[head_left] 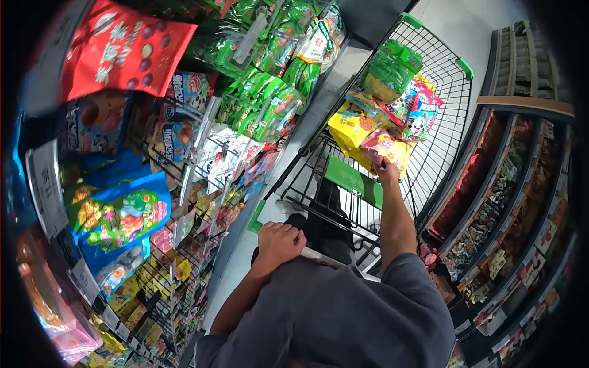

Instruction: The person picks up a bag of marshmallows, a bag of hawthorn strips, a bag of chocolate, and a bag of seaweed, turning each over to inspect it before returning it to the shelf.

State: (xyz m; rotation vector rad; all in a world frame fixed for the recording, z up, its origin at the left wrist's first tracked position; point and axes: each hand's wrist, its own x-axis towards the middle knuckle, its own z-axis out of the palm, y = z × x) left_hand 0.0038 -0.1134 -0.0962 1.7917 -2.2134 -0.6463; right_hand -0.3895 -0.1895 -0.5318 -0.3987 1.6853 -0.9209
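My right hand (386, 170) reaches into the shopping cart (451, 132), its fingers closed on the near edge of a pink and yellow candy bag (388, 147). That bag lies against a yellow bag (351, 127) and a bright multicoloured candy bag (421, 116). Farther forward in the basket is a green bag (392, 70). Close to my body, my left hand (281, 244) is curled in a fist over the cart's handle (320, 255); its fingers are partly hidden beneath the hand.
On the left, racks hold hanging snack bags, among them a red bag (126, 52), green bags (261, 101) and a blue bag (126, 211), which jut toward the aisle. Tiered bins (491, 214) of small wrapped goods line the right. Pale floor (423, 12) shows beyond the cart.
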